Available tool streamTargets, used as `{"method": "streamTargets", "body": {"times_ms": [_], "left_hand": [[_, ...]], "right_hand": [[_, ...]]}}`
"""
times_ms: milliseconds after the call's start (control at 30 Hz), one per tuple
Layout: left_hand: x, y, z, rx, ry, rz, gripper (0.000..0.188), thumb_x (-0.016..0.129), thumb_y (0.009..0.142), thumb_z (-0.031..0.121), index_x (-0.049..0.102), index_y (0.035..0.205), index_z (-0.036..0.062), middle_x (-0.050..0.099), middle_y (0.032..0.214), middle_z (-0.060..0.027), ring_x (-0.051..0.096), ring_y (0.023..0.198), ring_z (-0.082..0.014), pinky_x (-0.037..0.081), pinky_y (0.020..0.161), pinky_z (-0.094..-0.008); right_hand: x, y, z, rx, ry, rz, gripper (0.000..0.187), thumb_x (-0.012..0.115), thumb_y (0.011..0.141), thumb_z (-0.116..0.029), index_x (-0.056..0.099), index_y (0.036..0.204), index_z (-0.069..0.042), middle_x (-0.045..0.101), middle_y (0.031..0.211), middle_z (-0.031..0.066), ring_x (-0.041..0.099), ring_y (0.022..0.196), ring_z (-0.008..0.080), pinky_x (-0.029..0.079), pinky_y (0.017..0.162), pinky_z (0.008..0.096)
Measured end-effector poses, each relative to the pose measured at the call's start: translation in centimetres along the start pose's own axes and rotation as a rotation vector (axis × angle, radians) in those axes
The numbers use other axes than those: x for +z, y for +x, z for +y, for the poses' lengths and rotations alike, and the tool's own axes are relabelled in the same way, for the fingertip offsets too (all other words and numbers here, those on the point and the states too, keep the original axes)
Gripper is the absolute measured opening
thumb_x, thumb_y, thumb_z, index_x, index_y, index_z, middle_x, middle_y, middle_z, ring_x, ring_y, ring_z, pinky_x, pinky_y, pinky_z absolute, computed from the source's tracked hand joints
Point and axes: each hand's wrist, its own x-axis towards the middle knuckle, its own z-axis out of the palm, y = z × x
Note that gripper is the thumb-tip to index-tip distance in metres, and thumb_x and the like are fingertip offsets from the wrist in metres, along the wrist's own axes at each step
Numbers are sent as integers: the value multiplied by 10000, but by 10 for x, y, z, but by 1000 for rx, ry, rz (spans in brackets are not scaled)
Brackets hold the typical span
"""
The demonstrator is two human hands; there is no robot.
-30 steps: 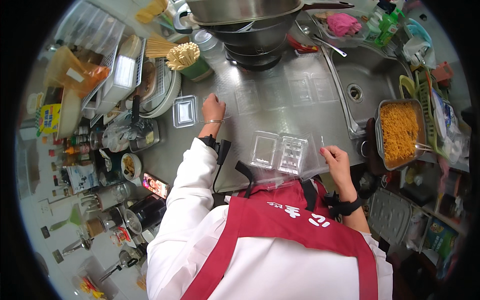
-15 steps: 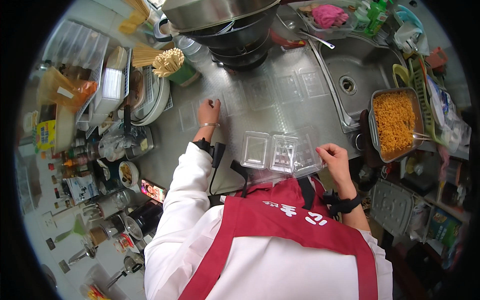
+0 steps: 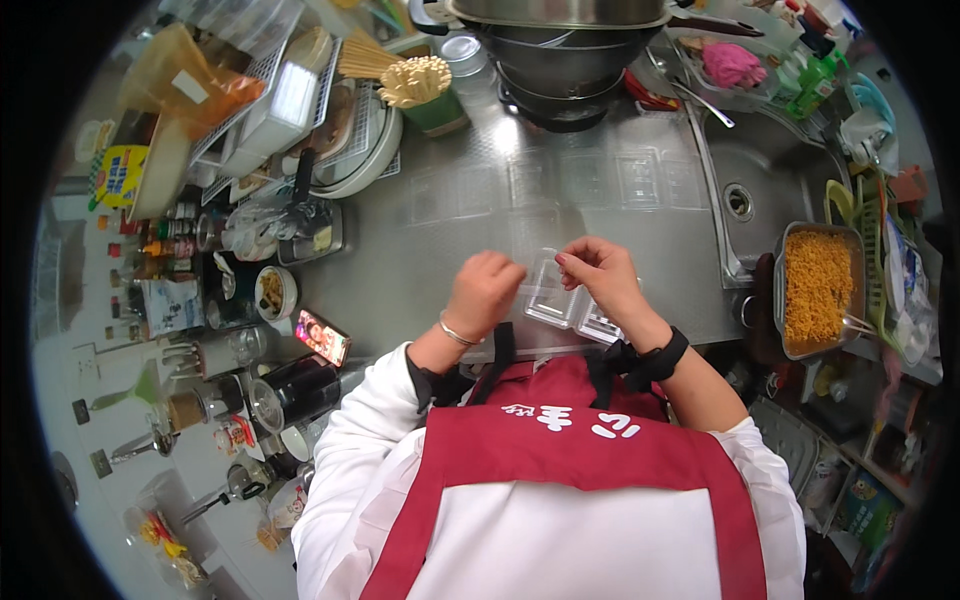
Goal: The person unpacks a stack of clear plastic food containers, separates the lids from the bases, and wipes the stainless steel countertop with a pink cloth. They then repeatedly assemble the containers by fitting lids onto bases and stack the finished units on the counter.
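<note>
My left hand (image 3: 484, 295) is over the counter near its front edge, fingers curled together; whether anything thin is between them is hidden. Just to its right, my right hand (image 3: 603, 280) pinches thumb to fingers at the upper part of a clear plastic food container (image 3: 550, 302). The container has a hinged second half that passes beneath my right wrist, partly hidden. Beyond my hands lie several open clear plastic containers, among them one at the left (image 3: 455, 192) and one at the right (image 3: 640, 180), hard to make out against the metal.
A steel counter (image 3: 380, 265) is before me. Dark stacked pots (image 3: 560, 75) stand at the back, beside a green cup of wooden sticks (image 3: 430, 105). At right are a sink (image 3: 760, 160) and a tray of orange-brown crumbly food (image 3: 818, 285). A lit phone (image 3: 322, 338) leans at left.
My left hand has come back from the far containers toward my body. My right hand has moved left across the near container, so both hands are now close together. The view has shifted.
</note>
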Motion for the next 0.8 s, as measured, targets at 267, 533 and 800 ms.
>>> {"method": "streamTargets", "body": {"times_ms": [267,533,800], "left_hand": [[-2,-34,-25,150,34,-103,136,608,658,59,543,778,51,522,744,-77,519,718,-244,418,644,-331],[1,-48,-161,-37,418,54,99,529,667,38,528,760,72,486,717,-71,495,688,-247,406,599,-336],[29,-49,-218,-59,420,-82,139,491,682,28,541,798,85,496,748,-76,501,728,-261,420,623,-353]], "right_hand": [[33,5,12,87,71,-87,113,572,809,-94,550,841,12,585,725,61,564,614,111,474,557,222],[6,-18,38,152,-64,8,133,524,834,-120,554,852,8,587,734,56,556,652,101,465,590,223],[-28,-66,60,203,-139,166,132,520,836,-129,558,860,-5,587,744,33,546,661,88,451,595,213]]}}
